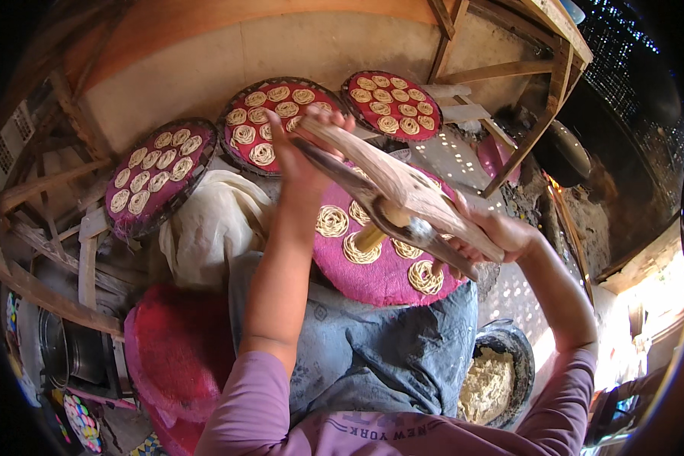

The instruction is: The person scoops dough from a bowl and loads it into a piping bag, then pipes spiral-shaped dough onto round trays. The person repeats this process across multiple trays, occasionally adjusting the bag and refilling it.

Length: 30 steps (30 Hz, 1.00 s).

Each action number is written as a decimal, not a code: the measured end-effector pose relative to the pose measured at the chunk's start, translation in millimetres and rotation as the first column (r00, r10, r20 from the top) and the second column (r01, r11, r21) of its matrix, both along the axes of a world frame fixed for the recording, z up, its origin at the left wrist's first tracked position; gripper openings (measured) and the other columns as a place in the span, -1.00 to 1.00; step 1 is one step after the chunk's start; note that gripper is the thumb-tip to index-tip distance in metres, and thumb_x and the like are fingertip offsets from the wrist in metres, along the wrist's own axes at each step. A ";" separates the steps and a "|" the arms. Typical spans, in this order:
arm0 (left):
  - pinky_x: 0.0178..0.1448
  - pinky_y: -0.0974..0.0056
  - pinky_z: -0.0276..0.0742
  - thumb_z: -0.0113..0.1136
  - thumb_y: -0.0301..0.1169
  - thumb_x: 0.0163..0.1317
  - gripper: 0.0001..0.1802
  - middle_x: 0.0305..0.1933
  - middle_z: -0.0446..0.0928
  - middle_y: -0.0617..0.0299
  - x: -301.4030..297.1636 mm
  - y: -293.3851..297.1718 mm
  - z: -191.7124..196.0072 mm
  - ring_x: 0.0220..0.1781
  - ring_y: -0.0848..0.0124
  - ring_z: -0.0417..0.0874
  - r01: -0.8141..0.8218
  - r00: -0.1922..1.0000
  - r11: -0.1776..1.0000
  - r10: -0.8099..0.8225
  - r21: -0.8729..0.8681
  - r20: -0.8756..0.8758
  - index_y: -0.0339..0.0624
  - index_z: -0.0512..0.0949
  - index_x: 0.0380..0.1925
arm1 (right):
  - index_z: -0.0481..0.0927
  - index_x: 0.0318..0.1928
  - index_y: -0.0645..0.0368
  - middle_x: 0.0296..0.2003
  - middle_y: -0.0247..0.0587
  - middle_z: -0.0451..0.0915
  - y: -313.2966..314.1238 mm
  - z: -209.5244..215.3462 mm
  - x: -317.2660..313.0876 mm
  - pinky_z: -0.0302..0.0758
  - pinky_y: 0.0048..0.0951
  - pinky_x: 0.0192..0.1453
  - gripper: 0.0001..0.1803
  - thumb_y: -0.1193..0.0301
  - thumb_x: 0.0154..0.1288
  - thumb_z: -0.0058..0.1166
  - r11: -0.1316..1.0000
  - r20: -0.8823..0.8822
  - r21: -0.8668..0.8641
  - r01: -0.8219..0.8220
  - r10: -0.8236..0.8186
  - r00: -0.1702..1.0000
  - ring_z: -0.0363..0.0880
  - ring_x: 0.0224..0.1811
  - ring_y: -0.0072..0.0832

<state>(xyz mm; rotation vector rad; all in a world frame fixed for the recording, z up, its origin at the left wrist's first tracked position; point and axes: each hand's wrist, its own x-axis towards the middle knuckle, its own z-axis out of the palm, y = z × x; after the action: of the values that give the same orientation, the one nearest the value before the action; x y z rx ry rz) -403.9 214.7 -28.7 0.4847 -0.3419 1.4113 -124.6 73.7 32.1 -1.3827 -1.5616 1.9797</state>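
Two hands closed on wooden press (pixel 403 190): left hand (pixel 300 148) wrapped around far ends of handles, right hand (pixel 494 235) gripped around near ends. Press held tilted above magenta round tray (pixel 372 277) on lap. Dough strand (pixel 369 238) seen dropping from press onto noodle coil (pixel 361 251); other coils laid on same tray. Three filled trays (pixel 158 175) propped against wall behind. Dough bowl (pixel 498 380) set at right, near knee.
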 end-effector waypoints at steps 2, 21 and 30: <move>0.02 0.15 0.39 -0.13 0.23 0.30 -0.41 -0.46 0.46 0.26 22.9 -8.9 -26.7 -0.34 0.30 0.49 0.029 0.999 0.990 -0.033 -0.140 -0.021 -0.09 0.49 -0.38 | 0.36 0.20 0.25 -0.34 0.15 0.62 -15.3 4.1 8.9 0.64 -0.30 -0.30 -0.11 -0.32 0.39 -0.58 0.996 0.117 -0.085 0.023 -0.013 0.993 0.68 -0.41 -0.26; -0.21 0.20 0.36 -0.42 0.23 0.30 -0.36 -0.58 0.39 0.32 28.1 -24.5 -10.8 -0.50 0.36 0.43 0.156 0.987 0.967 -0.143 -0.200 0.075 -0.06 0.40 -0.54 | 0.54 -0.16 0.29 -0.62 -0.13 0.53 -50.4 29.1 -15.6 0.53 -0.46 -0.57 -0.21 -0.22 0.46 -0.49 0.975 0.336 0.211 0.066 -0.135 0.932 0.59 -0.64 -0.43; -0.22 0.19 0.35 -0.47 0.30 0.32 -0.27 -0.58 0.40 0.26 52.4 -32.6 -53.5 -0.49 0.32 0.43 0.215 0.972 0.946 -0.184 -0.242 0.143 -0.06 0.42 -0.55 | 0.52 -0.06 0.26 -0.54 -0.13 0.58 -64.4 19.8 12.7 0.60 -0.40 -0.54 -0.26 -0.20 0.46 -0.45 0.989 0.370 0.139 0.051 -0.099 0.924 0.65 -0.56 -0.40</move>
<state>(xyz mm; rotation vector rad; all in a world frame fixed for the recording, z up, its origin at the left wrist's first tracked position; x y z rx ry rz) -351.4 182.0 -82.2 0.1497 -0.2900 1.2658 -111.9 9.2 51.9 -1.8193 -1.7237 1.6035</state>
